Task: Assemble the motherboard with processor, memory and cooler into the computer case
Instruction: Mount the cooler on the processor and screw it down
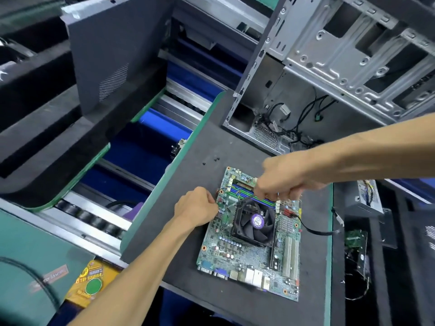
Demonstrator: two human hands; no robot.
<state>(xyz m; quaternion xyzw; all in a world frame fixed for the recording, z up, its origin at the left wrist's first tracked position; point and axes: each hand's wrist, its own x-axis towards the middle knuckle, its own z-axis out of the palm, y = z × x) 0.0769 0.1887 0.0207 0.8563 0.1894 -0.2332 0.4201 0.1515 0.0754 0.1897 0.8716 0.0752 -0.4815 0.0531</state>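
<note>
A green motherboard [247, 252] lies flat on a dark grey mat [179, 255] with a green border, in the mat's near half, its rear port block facing the near edge. A black cooler fan [255, 222] with a purple centre label sits on the board, already mounted over the processor area. Just beyond the fan run the blue and green memory slots [244, 188] near the board's far edge.

The left hand [196, 208] is curled, fingers drawn together at the board's left edge beside the fan; whether it pinches anything cannot be told. The right hand [282, 182] reaches in from the right, fingers bunched and pointing down at the far side of the fan above the memory slots; what they grip, if anything, is hidden beneath them. A black cable [315, 230] trails from the board's right side toward the mat's right edge.

Three small black screws [216, 159] lie loose on the mat just beyond the board's far left corner. The open metal computer case [329, 67] stands at the mat's far right corner, loose front-panel wires [289, 128] coiled inside it. A dark side panel [117, 55] leans upright to the left, off the mat.
</note>
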